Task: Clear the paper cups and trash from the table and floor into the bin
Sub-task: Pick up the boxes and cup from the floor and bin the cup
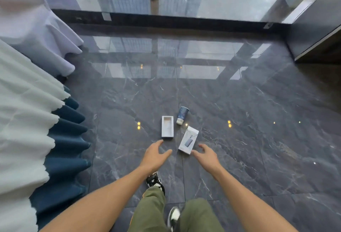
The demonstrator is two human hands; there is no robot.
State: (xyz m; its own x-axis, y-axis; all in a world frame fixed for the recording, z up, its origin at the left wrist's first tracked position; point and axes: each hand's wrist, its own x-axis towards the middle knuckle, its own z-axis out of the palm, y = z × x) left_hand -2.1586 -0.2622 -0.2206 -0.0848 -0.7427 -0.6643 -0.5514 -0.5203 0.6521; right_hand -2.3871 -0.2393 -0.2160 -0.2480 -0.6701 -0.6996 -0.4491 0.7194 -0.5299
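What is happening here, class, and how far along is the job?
A person stands on a dark marble floor, reaching down with both bare hands open and empty. The left hand heads toward an open white box tray; the right hand is close to a white printed box lid. A blue paper cup lies tipped over just beyond them. Nothing has been picked up yet, and no bin is in view. A draped table stands on the left.

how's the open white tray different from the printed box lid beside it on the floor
The open white tray lies hollow side up, empty and plain; the printed box lid lies closed face up, showing a product picture. The tray sits straight, the lid skewed. Both are white cardboard, untouched on the floor.
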